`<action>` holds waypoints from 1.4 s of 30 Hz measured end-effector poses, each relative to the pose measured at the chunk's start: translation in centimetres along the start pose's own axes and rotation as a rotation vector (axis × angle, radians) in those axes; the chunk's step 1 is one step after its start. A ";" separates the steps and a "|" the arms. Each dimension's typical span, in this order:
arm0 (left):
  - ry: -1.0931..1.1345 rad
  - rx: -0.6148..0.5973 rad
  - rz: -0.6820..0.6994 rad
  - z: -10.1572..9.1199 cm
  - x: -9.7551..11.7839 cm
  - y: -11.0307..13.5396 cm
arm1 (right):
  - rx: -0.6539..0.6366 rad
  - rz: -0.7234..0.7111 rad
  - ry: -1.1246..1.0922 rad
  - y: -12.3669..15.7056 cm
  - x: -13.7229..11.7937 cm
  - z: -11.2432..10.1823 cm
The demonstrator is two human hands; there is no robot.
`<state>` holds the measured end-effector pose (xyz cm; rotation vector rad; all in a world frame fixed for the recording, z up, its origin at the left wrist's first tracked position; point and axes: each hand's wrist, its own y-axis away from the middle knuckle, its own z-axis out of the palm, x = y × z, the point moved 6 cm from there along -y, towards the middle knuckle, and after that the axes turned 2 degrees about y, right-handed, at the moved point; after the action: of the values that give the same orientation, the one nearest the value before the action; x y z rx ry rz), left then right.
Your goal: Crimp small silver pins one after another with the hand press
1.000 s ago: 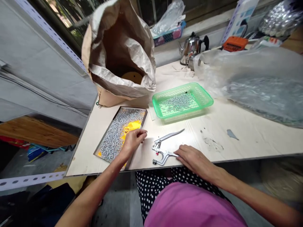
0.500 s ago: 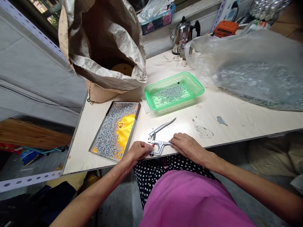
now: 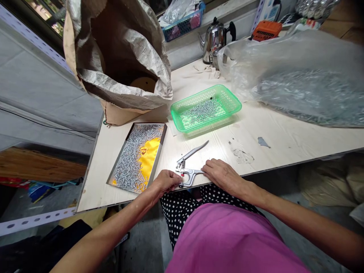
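Observation:
A pair of snap-fastener pliers [image 3: 190,172] lies at the front edge of the table, its upper handle raised away from the lower one. My right hand [image 3: 222,172] is closed over the end of the lower handle. At the jaw, beside a small red part, my left hand [image 3: 168,181] pinches its fingertips together; what they hold is too small to make out. Left of the pliers lies a shallow tray [image 3: 158,167] with many small metal pieces on a yellow sheet. Behind them stands a green plastic basket [image 3: 199,131] with similar small pieces in it.
A large open paper sack [image 3: 122,102] stands at the back left. To the right a clear plastic bag [image 3: 298,91] full of metal pieces spreads over the table. A metal kettle [image 3: 214,41] and an orange box [image 3: 266,31] are at the back. A grey scrap [image 3: 263,142] lies on the tabletop.
The view has shifted slightly, so most things appear a little further left. Both hands keep their places at the pliers, with no clear change in grip.

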<state>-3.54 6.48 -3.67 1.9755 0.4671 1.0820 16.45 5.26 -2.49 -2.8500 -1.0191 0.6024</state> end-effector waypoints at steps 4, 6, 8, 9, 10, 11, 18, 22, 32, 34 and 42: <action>-0.039 -0.046 -0.028 0.1 0.1 0.2 | -0.032 0.021 0.014 0.0 -0.1 -0.1; -0.037 -0.040 -0.048 0.2 0.1 0.4 | -0.052 0.020 -0.016 0.0 0.0 -0.5; -0.023 -0.028 -0.060 0.2 0.1 0.5 | -0.040 0.009 -0.051 -0.2 0.4 -1.1; -0.016 -0.025 -0.063 0.3 0.1 0.6 | -0.028 0.002 -0.055 -0.4 0.8 -1.4; -0.009 -0.024 -0.065 0.3 0.1 0.6 | -0.019 -0.004 -0.047 -0.7 1.2 -1.6; -0.002 -0.023 -0.069 0.4 0.1 0.6 | -0.019 -0.006 -0.030 -1.1 1.7 -1.7; 0.031 0.028 -0.092 0.4 -0.7 0.8 | -0.212 -0.073 0.048 -4.1 3.1 -0.8; 0.027 0.041 -0.096 0.5 -0.8 0.9 | -0.205 -0.058 0.096 -4.6 2.7 -1.1; 0.052 0.045 -0.083 0.6 -0.5 1.2 | -0.161 0.001 0.171 -3.9 2.0 -1.0; 0.061 0.053 -0.084 0.6 -0.5 1.3 | -0.163 0.007 0.166 -3.7 1.9 -1.1; 0.030 0.064 -0.081 0.6 -0.4 1.1 | -0.114 0.097 0.127 -2.4 3.2 -1.4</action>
<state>-3.32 5.25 -3.24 1.9810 0.5995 1.0584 17.79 9.26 -1.81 -3.0064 -0.9286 0.3744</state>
